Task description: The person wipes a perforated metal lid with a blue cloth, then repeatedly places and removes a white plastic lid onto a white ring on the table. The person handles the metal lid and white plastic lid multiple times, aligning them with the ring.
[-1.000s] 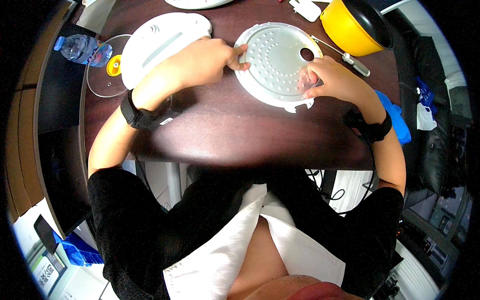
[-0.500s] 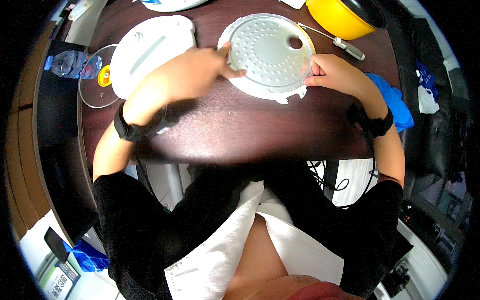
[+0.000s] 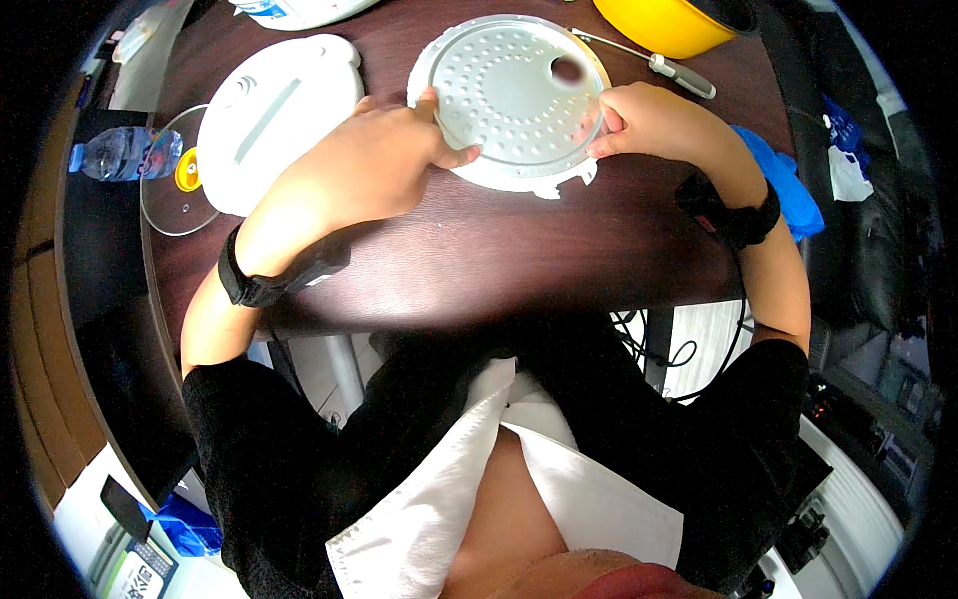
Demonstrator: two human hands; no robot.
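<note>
A round silver metal plate with raised dimples and one dark round hole [image 3: 514, 95], resembling a rice cooker's inner lid, lies on a white plastic lid part [image 3: 499, 180] with small tabs at its near edge. My left hand [image 3: 374, 160] holds the plate's left rim, its thumb on the lower left edge and its index finger higher up; the other fingers are partly hidden. At the right rim, my right hand [image 3: 649, 125] pinches the edge between thumb and curled fingers. A white lid shell [image 3: 284, 110] with a long groove lies beyond my left forearm.
A screwdriver [image 3: 679, 75] lies right of the plate, near a yellow pot [image 3: 664, 28]. Blue cloth [image 3: 783, 185] sits beside my right wrist. At the left are a glass lid with a yellow knob [image 3: 188, 170] and a water bottle [image 3: 120, 155]. A white appliance [image 3: 309, 10] stands at the far edge.
The whole view has shifted slightly, so the tabletop things appear further left. My left hand, blurred before, is now steady against the plate's left rim. My right hand keeps its grip.
</note>
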